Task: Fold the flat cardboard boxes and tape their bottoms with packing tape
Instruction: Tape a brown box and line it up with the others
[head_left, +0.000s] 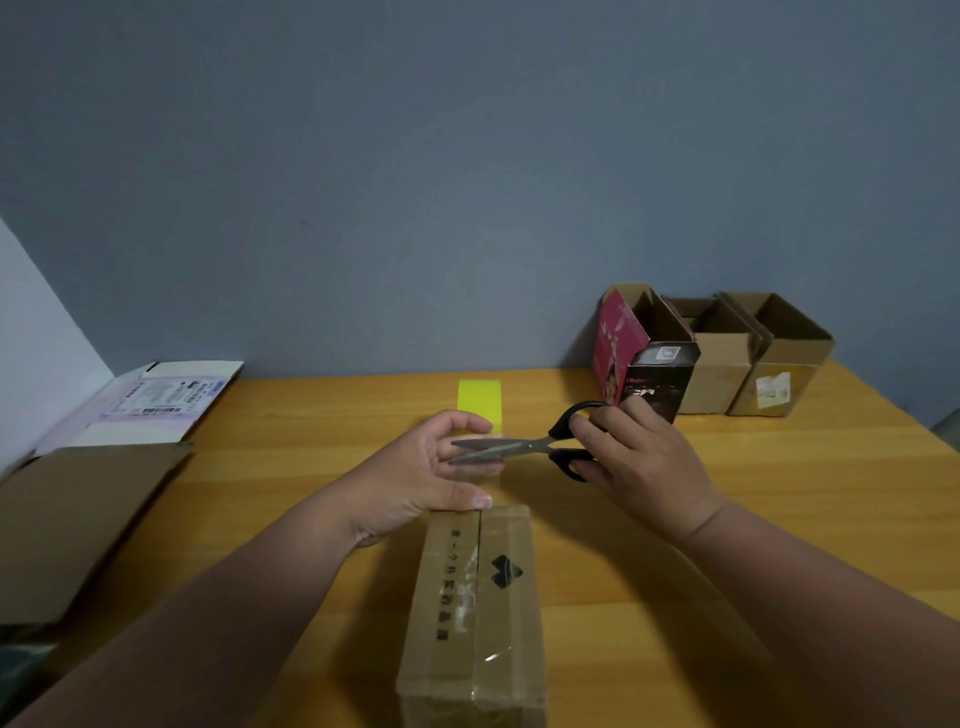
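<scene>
A wood-grain tabletop (322, 545), smooth and honey-coloured, carries the work below a plain blue-grey wall. At its left edge lie flat cardboard blanks: a dull brown sheet (88, 525) and, behind it toward the far left corner, a white one (171, 400) bearing a printed label. At the far right corner stand three open-topped boxes, one glossy red and black (644, 358), two plain brown (722, 358) (784, 364). At the near edge, centred, sits the brown corrugated box (472, 608) being sealed, its two flaps meeting in a dark seam under a strip of clear, glinting packing tape (491, 660) that rises off the far end of the box. The left hand (415, 478) pinches that taut tape between thumb and fingers, with the thumb near the box's far edge. The right hand (639, 457) has its grip curled through the black loops of steel scissors (524, 447), blades parted around the tape and close to the left fingers. A yellow tape roll (479, 402) stands just beyond.

The likely risks are a nicked fingertip, since the blades close so near the left hand, and, should the tension slacken, tape that folds onto itself or a ragged cut that leaves the seam poorly held.
</scene>
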